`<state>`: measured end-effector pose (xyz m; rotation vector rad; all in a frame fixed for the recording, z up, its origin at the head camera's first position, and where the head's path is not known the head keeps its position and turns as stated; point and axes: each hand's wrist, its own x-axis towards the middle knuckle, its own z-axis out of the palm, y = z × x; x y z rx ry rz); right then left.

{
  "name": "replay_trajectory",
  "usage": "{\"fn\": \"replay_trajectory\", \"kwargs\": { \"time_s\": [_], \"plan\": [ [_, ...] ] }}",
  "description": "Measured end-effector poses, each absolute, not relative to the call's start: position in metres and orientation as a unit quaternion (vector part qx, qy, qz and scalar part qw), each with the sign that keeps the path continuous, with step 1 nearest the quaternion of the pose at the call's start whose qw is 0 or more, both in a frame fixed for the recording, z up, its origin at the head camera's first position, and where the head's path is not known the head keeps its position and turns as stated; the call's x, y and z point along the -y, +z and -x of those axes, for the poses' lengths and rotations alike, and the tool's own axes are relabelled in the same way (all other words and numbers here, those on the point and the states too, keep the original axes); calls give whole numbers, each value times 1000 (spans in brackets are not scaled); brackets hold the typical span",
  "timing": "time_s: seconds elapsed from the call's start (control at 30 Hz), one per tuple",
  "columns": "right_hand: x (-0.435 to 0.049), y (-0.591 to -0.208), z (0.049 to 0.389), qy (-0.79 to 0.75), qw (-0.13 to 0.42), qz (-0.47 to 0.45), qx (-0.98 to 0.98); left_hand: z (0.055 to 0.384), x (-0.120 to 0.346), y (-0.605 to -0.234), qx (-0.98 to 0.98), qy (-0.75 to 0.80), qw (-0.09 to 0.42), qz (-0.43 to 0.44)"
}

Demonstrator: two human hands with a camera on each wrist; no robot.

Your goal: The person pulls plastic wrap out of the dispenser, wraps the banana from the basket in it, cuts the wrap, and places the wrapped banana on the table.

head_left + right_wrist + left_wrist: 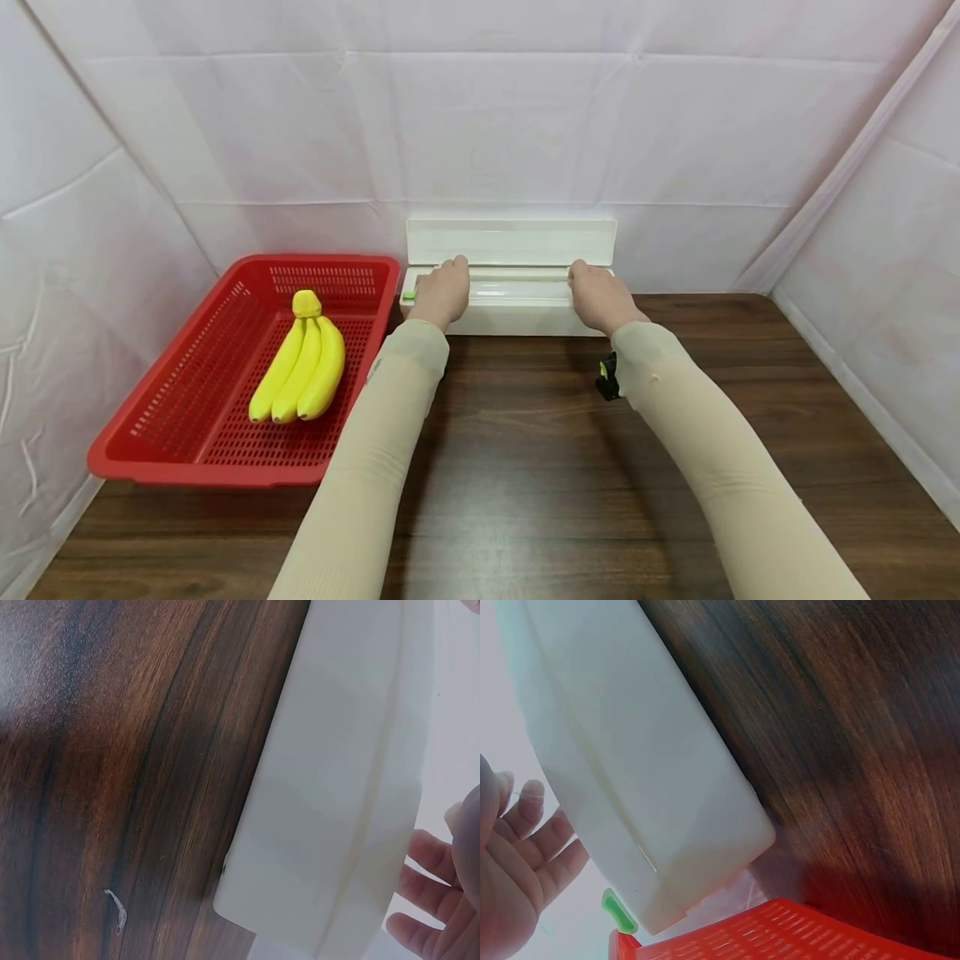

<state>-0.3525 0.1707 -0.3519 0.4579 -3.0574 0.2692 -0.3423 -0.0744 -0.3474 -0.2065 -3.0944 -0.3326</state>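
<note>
A white cling film dispenser (517, 319) lies along the back of the table, its lid (512, 242) raised and a green slider (408, 296) at its left end. Over the left part of the opened box, my left hand (442, 292) has thumb and forefinger together, pinching the barely visible edge of clear film. My right hand (600, 296) pinches at the right part in a similar way. In the left wrist view, the other fingers (559, 855) are spread loosely beside the box. Fingers (427, 892) also show beside it in the right wrist view.
Left of the dispenser stands a red plastic basket (247, 475) holding a bunch of yellow bananas (303, 367). The wooden table (525, 467) is bounded by white cloth walls (495, 125). A small pale scrap (118, 911) lies on the wood.
</note>
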Motion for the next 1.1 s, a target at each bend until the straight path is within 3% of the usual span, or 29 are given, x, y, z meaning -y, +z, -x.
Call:
{"fn": "replay_trajectory", "kwargs": {
  "time_s": [0.27, 1.1],
  "plan": [
    [-172, -351, 349, 132, -30, -134, 982, 340, 77, -350, 984, -163, 2, 72],
    [-173, -331, 341, 155, -22, -141, 977, 334, 80, -340, 972, -219, 12, 85]
  ]
}}
